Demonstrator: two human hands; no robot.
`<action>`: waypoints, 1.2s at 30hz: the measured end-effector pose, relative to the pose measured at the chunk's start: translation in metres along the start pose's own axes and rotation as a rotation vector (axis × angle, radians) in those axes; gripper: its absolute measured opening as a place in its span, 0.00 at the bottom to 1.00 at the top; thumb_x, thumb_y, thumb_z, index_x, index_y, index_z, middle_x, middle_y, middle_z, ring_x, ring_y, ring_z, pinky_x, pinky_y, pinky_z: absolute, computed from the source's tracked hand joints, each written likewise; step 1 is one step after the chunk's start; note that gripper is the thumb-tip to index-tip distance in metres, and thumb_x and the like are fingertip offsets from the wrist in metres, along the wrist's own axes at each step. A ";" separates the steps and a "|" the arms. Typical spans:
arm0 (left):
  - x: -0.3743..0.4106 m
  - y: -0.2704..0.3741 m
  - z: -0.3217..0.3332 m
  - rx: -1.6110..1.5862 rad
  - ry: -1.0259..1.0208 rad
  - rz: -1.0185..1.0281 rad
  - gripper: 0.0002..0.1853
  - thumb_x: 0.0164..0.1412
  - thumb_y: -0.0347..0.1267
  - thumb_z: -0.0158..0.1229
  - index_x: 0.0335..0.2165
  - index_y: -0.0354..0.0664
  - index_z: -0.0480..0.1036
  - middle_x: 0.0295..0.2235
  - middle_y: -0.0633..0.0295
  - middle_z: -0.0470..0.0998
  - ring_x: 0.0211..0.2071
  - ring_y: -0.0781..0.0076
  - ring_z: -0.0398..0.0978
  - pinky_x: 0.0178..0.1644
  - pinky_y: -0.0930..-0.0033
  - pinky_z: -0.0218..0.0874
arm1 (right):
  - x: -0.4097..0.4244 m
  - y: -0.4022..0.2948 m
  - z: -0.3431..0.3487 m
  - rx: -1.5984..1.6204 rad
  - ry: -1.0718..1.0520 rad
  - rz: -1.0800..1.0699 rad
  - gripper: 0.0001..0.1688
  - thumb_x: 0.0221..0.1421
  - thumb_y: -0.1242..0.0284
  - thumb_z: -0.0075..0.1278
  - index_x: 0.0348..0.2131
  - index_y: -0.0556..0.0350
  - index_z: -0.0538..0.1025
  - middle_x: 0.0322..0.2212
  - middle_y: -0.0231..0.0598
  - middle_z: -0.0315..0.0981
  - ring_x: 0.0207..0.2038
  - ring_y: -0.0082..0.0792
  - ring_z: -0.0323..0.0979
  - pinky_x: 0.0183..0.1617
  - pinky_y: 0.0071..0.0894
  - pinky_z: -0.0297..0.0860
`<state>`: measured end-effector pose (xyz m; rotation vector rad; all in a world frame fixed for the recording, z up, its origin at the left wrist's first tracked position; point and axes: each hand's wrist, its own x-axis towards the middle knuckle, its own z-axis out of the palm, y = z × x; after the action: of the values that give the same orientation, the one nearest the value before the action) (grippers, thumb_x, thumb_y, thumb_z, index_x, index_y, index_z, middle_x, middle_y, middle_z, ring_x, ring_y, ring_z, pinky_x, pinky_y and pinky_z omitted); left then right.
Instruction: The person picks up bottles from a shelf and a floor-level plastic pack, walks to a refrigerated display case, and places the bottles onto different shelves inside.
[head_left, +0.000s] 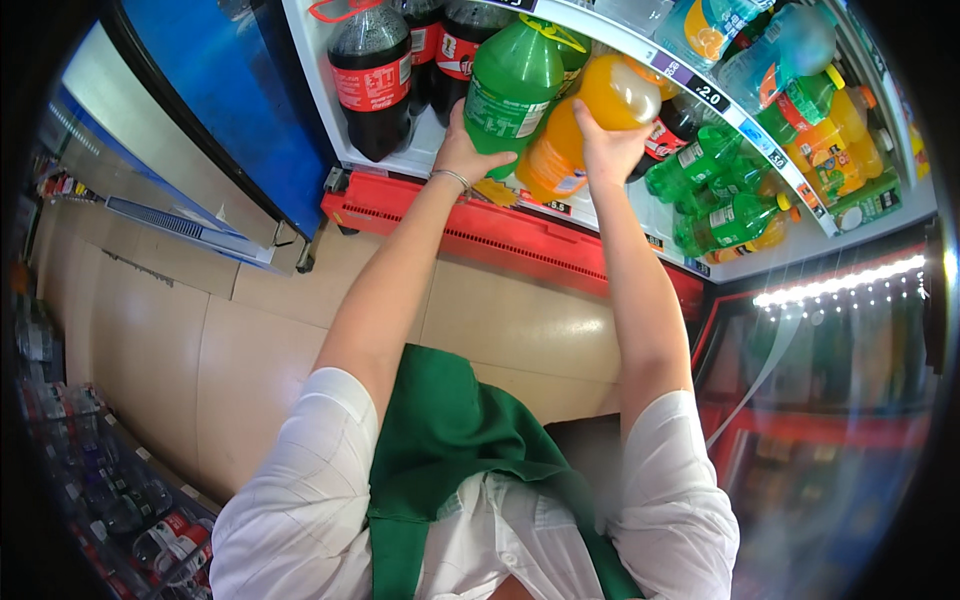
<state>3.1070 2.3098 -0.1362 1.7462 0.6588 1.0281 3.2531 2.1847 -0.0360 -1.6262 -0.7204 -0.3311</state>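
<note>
My left hand (469, 152) is wrapped around the lower side of a large green soda bottle (514, 82) with a yellow-green carrying ring at its neck. The bottle stands nearly upright at the front of the cooler's bottom shelf. With its thumb and fingers, my right hand (611, 146) grips an orange soda bottle (559, 150). That one leans to the right, its base close beside the green bottle, and its cap is hidden. Left of both stands a large cola bottle (371, 94) with a red label and red ring. More cola bottles show behind.
A red vented panel (480, 232) runs below the shelf. The upper shelf's price-tag edge (709, 94) curves above my right hand. Small green bottles (724, 225) lie to the right. An open cooler door (202, 127) stands left, and racked bottles (112, 480) sit at lower left.
</note>
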 end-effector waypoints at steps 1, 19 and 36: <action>-0.001 0.008 0.005 0.080 0.007 -0.047 0.58 0.26 0.44 0.75 0.55 0.43 0.50 0.52 0.45 0.63 0.53 0.50 0.63 0.54 0.61 0.58 | 0.000 0.003 -0.006 0.049 0.038 -0.036 0.49 0.30 0.62 0.70 0.46 0.66 0.60 0.40 0.51 0.69 0.43 0.41 0.70 0.49 0.36 0.65; -0.026 0.067 0.033 0.440 0.019 -0.173 0.61 0.28 0.47 0.74 0.55 0.40 0.44 0.50 0.44 0.61 0.43 0.44 0.70 0.46 0.56 0.65 | 0.004 0.011 -0.028 0.003 0.016 -0.065 0.49 0.34 0.59 0.68 0.47 0.69 0.61 0.42 0.53 0.67 0.44 0.42 0.69 0.49 0.35 0.65; -0.048 0.038 0.033 0.641 0.011 -0.147 0.51 0.41 0.43 0.68 0.58 0.46 0.46 0.46 0.56 0.68 0.53 0.59 0.62 0.59 0.31 0.38 | -0.073 0.093 -0.040 0.146 -0.263 0.106 0.52 0.37 0.71 0.67 0.55 0.62 0.53 0.48 0.47 0.60 0.51 0.38 0.62 0.55 0.35 0.60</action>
<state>3.1112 2.2415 -0.1237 2.1904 1.2004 0.7662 3.2623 2.1231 -0.1443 -1.5770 -0.8323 0.0140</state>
